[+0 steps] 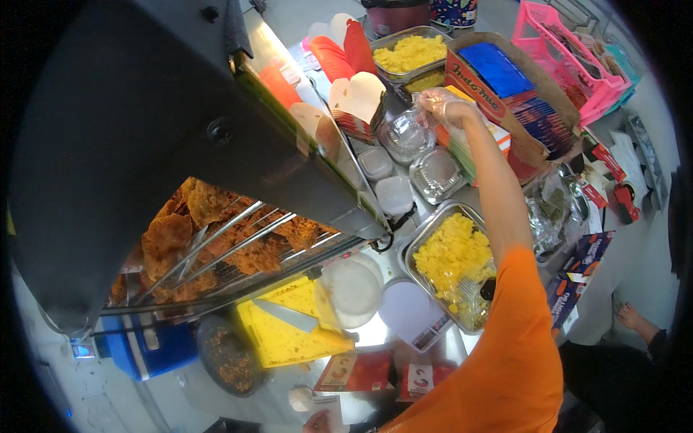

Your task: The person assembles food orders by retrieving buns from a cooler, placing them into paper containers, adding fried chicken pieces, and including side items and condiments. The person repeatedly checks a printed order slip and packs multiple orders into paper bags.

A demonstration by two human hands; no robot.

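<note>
My right arm, in an orange sleeve, reaches up across the counter. My right hand (449, 110), in thin clear plastic, is closed with its fingertips curled down. It is by an orange, yellow and white box (498, 136) and clear plastic containers (408, 137); what its fingers hold is hidden. At the lower edge, my left hand (317, 421) shows only in part, against a pale card-like piece (332, 410); its grip is unclear. Red food boxes (355, 371) lie just above it. Below my right forearm, a metal tray (408, 261) holds yellow rice-like food (447, 252).
At left, a dark warming cabinet (144, 123) holds fried brown pieces (166, 242) and metal tongs (216, 249). A knife (285, 315) lies on a yellow cutting board (267, 343). A pink basket (605, 94) and a cardboard carton (473, 86) stand at upper right. Another person's hand (629, 315) is at right.
</note>
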